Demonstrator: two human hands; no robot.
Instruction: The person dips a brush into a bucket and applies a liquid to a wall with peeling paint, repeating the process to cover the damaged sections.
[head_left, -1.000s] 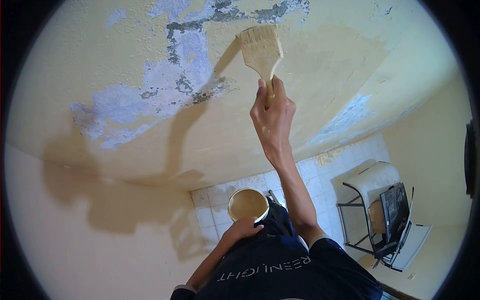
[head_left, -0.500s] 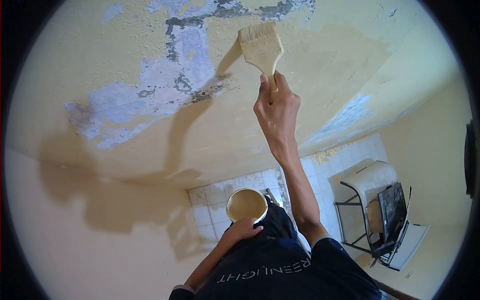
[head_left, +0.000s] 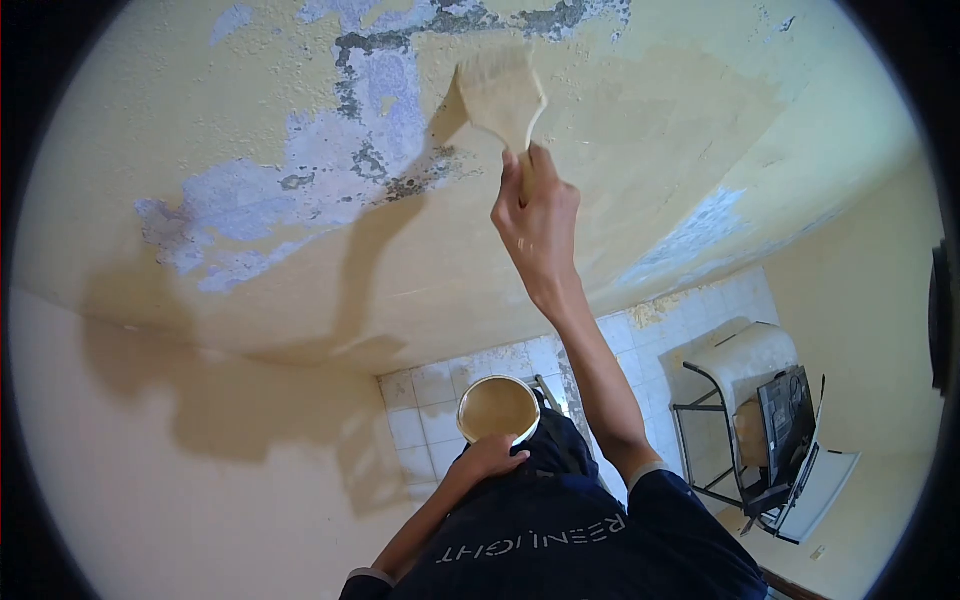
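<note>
My right hand grips the handle of a wide flat paintbrush, its bristles up against the yellowish wall. Slight blur softens the bristle tips. Left of the brush, a patch of peeled paint shows pale lilac plaster with dark grey spots. Down near my waist, my left hand is closed on the near rim of a round paint bucket. Beige paint shows inside it. The left fingers are partly hidden by the bucket.
A chair stands on the tiled floor at the right, with a dark flat device resting on it. A second bare patch marks the wall's lower right. My shadow falls across the left wall.
My right hand and the paintbrush have moved a little to the left along the wall. The left hand and the bucket stay almost in place.
</note>
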